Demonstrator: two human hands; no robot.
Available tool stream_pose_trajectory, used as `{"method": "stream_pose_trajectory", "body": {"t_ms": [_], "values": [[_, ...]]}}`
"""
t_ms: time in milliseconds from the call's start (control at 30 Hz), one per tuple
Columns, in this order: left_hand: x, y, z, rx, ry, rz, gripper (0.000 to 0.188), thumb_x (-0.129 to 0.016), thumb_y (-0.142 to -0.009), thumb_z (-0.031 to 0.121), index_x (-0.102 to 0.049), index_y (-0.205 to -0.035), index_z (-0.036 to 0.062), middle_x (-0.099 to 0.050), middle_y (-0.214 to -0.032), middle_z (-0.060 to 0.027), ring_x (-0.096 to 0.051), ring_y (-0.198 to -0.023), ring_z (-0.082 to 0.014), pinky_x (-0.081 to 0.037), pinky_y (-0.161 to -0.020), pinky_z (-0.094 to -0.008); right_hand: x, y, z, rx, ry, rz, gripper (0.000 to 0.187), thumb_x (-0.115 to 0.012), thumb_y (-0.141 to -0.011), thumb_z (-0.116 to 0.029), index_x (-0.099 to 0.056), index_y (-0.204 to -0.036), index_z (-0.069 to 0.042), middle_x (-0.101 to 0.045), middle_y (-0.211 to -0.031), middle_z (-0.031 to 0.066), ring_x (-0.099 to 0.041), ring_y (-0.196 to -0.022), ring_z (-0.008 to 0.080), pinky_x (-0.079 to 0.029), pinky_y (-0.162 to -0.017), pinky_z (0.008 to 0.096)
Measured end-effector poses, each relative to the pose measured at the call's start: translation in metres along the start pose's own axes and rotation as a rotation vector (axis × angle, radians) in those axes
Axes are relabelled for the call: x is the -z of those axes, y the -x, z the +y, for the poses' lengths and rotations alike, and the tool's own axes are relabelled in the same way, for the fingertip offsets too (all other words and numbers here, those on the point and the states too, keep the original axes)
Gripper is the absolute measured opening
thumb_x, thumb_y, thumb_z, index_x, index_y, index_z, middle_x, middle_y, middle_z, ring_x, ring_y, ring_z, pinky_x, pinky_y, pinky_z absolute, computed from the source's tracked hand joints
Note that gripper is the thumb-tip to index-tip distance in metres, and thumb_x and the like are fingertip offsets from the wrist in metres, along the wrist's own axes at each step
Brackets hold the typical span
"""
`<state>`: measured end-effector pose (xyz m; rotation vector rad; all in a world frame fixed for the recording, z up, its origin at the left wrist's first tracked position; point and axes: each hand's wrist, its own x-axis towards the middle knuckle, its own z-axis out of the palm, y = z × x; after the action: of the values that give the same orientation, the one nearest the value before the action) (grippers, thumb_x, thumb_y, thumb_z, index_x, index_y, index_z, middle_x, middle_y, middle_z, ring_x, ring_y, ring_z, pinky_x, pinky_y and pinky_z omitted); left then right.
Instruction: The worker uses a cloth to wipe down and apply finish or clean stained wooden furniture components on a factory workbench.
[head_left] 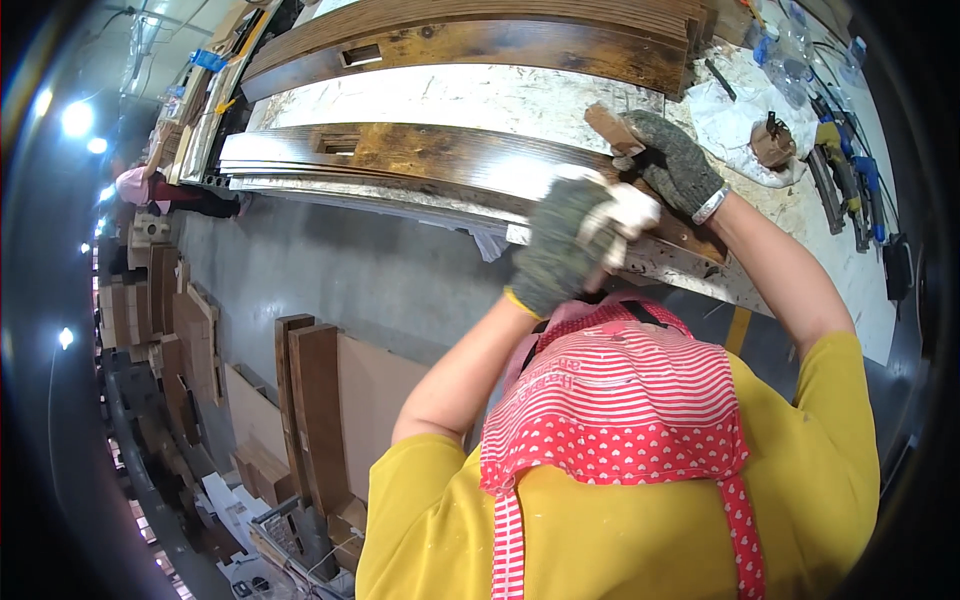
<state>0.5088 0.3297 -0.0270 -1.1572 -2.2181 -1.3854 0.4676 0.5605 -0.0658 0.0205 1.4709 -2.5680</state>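
Over the near stack of brown wooden boards (440,150), my left hand (560,245), in a grey-green knit glove with a yellow cuff, is closed round a crumpled white cloth (632,208). Motion blurs the cloth a little. Farther right, my right hand (680,165), in a grey glove, grips a flat brown pad (608,130) whose exact kind I cannot make out. It is at the right end of the boards. The top board has a dark, glossy, mottled finish and a rectangular slot toward its left end.
Another stack of slotted boards (520,50) lies at the far side of the white worktable (450,98). To the right are a white plastic sheet (735,125), clear bottles (785,65) and several hand tools (850,180). Wooden panels (320,400) stand on the left; another person (170,190) is beyond.
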Motion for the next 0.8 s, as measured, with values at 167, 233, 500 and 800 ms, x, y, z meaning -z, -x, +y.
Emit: {"method": "stream_pose_trajectory", "body": {"t_ms": [167, 233, 500, 800], "values": [[0.060, 0.005, -0.060, 0.514, -0.071, 0.142, 0.028, -0.061, -0.094, 0.020, -0.061, -0.113, -0.0003, -0.063, -0.108, -0.0166, -0.060, -0.099, -0.0283, -0.048, -0.089, -0.0398, -0.025, 0.003, -0.019, -0.064, -0.020, -0.089, 0.024, -0.060, -0.094, -0.018, -0.058, -0.115, -0.006, -0.061, -0.097, 0.0075, -0.061, -0.088, 0.0170, -0.054, -0.074, 0.0333], [0.044, 0.006, -0.052, 0.337, -0.352, 0.047, 0.027, -0.063, -0.093, 0.019, -0.062, -0.111, -0.0008, -0.062, -0.107, -0.0166, -0.060, -0.100, -0.0290, -0.047, -0.089, -0.0389, -0.029, 0.004, -0.021, 0.012, 0.044, -0.140, 0.020, -0.059, -0.094, -0.017, -0.059, -0.111, -0.005, -0.059, -0.090, 0.0065, -0.060, -0.085, 0.0169, -0.054, -0.074, 0.0333], [-0.055, 0.008, 0.025, 0.007, -0.092, -0.062, 0.034, -0.071, -0.074, 0.022, -0.067, -0.105, 0.0089, -0.062, -0.109, -0.0147, -0.056, -0.110, -0.0370, -0.038, -0.101, -0.0524, -0.015, -0.015, -0.016, -0.209, -0.166, -0.080, 0.025, -0.060, -0.095, -0.018, -0.057, -0.108, 0.002, -0.063, -0.100, 0.0161, -0.064, -0.089, 0.0242, -0.057, -0.072, 0.0350], [-0.150, -0.011, 0.072, -0.151, 0.273, -0.519, 0.033, -0.067, -0.082, 0.036, -0.068, -0.106, 0.0131, -0.064, -0.106, -0.0139, -0.059, -0.103, -0.0327, -0.044, -0.091, -0.0449, -0.029, -0.015, -0.019, -0.228, -0.060, -0.119, 0.033, -0.059, -0.096, -0.028, -0.057, -0.113, 0.000, -0.064, -0.092, 0.0148, -0.064, -0.074, 0.0194, -0.055, -0.063, 0.0326]]}}
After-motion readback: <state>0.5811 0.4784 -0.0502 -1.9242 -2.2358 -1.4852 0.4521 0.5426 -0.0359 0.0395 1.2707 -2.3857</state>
